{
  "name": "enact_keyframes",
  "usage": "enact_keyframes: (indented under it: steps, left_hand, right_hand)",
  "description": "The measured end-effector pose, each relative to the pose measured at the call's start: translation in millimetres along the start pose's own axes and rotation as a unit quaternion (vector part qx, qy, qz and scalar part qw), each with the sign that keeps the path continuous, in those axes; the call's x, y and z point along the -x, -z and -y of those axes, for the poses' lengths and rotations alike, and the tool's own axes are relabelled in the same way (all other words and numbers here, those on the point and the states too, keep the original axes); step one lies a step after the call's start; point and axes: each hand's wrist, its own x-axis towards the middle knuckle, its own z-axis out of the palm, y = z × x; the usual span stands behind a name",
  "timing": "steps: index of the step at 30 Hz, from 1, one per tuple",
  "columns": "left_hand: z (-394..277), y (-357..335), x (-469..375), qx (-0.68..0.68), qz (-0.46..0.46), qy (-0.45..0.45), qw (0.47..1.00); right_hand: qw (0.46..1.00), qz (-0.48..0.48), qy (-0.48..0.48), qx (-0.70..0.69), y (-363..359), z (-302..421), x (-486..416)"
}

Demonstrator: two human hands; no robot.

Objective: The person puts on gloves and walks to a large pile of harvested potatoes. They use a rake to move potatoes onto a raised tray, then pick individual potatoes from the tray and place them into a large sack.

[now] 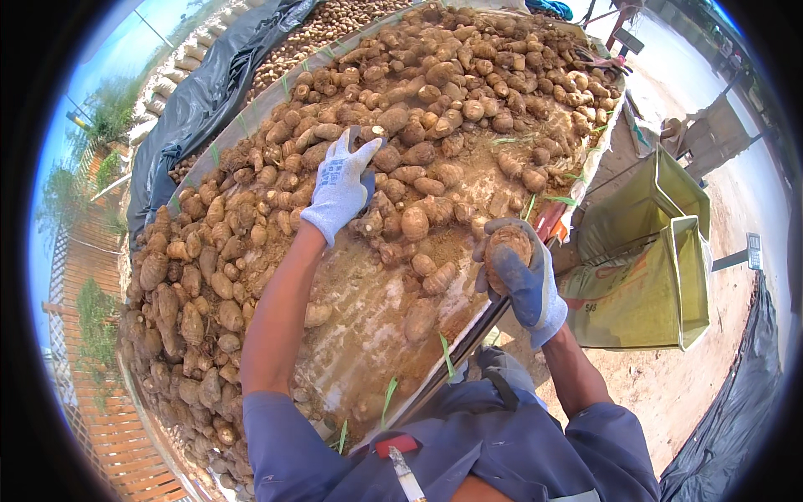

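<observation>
My left hand (342, 182), in a pale glove with a blue palm, reaches palm down over the heap of brown taro-like tubers (401, 119). Its fingers are spread and touch the tubers' edge; whether it grips one is hidden beneath it. My right hand (524, 273), gloved alike, is shut around a round brown tuber (509, 251) above the near right edge of the soil-covered table (351, 357). Several loose tubers (433, 273) lie between my hands.
A yellow-green woven sack (627, 301) stands with its mouth wide at the right, beyond the table's edge. A scale display (754, 251) is beside it. Black plastic sheeting (188, 119) lies behind the table's far left edge. A pink glove (611, 64) rests at the far corner.
</observation>
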Motion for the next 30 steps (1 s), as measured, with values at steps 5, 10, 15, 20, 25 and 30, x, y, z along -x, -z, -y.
enact_keyframes:
  steps: [5, 10, 15, 20, 25, 30]
  left_hand:
    - [25.8, -36.8, -51.1, -0.170, 0.123, -0.032, 0.977]
    - [46.2, -57.1, -78.3, -0.124, 0.111, -0.068, 0.984]
    - [36.0, -5.5, -62.2, 0.527, 0.126, 0.102, 0.835]
    - [2.2, 44.6, 1.5, 0.693, 0.251, 0.016, 0.676]
    - [-30.4, 42.9, 39.0, 0.673, 0.290, -0.008, 0.680]
    - [-61.5, 32.2, 68.4, 0.735, 0.292, 0.067, 0.608]
  right_hand:
    - [0.994, 0.052, -0.002, -0.094, 19.0, -0.3, 17.6]
    - [0.981, 0.084, -0.006, -0.177, 42.9, -4.6, 22.9]
    - [0.979, 0.086, 0.025, -0.184, 60.7, -1.7, 12.4]
    - [0.984, 0.126, -0.006, -0.128, 56.9, 16.5, -22.2]
    - [0.962, 0.259, -0.030, 0.086, 20.7, 30.1, -42.9]
    - [0.953, 0.279, -0.109, 0.048, -3.3, 27.7, -45.1]
